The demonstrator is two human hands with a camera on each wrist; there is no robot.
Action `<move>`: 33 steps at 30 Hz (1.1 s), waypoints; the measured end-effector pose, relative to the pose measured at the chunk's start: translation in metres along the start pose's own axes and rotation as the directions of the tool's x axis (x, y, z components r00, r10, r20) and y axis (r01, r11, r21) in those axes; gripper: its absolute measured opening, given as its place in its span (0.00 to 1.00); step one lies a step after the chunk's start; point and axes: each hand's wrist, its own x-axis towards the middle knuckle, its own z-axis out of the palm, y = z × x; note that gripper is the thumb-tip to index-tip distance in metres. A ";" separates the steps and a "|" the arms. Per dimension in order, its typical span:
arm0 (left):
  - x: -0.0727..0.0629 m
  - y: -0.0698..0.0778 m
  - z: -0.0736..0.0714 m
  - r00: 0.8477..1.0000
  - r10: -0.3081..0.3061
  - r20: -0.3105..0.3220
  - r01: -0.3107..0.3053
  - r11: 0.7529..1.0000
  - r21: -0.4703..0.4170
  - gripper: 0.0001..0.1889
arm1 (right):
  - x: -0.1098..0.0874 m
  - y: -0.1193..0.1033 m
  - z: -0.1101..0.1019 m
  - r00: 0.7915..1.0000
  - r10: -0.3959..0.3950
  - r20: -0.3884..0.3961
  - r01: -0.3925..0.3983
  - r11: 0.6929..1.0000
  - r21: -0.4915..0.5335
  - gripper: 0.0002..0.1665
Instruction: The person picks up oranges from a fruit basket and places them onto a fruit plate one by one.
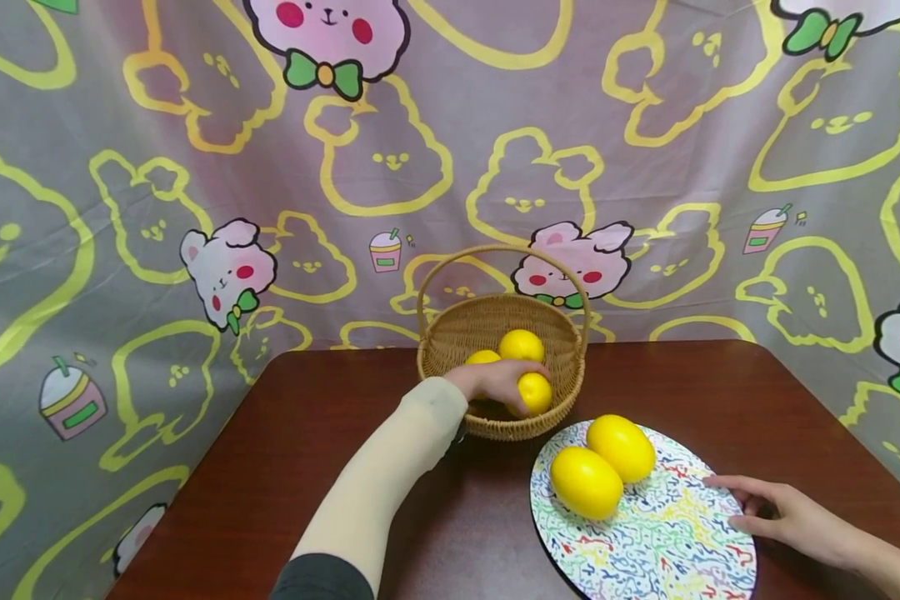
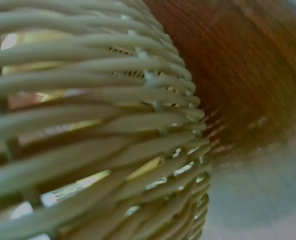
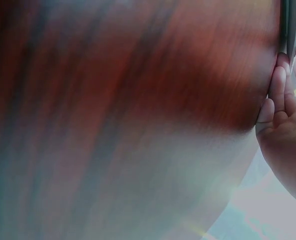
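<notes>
My left hand point(image 1: 501, 385) reaches into a wicker basket point(image 1: 487, 427) and grips a lemon point(image 1: 536, 393), with thumb and fingers on either side of it. Two more lemons lie behind it, one at the back point(image 1: 521, 347) and one partly covered by the hand. In the left wrist view, woven basket wall point(image 2: 88, 125) fills most of the picture and hides that hand. My right hand point(image 1: 798, 518) holds the right rim of a round, colourfully speckled board point(image 1: 675, 542); in the right wrist view, its fingers point(image 3: 278, 82) curl at the board's edge. Two lemons point(image 1: 587, 483) point(image 1: 621, 448) rest side by side on the board.
The basket, with a tall arched handle point(image 1: 504, 248), stands at the back of a dark red-brown wooden table point(image 1: 330, 417). The board lies in front of it, to the right. A cartoon-printed cloth point(image 1: 435, 108) hangs behind and along both sides.
</notes>
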 end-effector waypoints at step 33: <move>-0.025 0.015 -0.012 0.983 0.134 -0.128 -0.137 0.990 -0.015 0.37 | -0.001 -0.008 0.000 0.999 0.033 0.004 -0.033 0.999 -0.006 0.27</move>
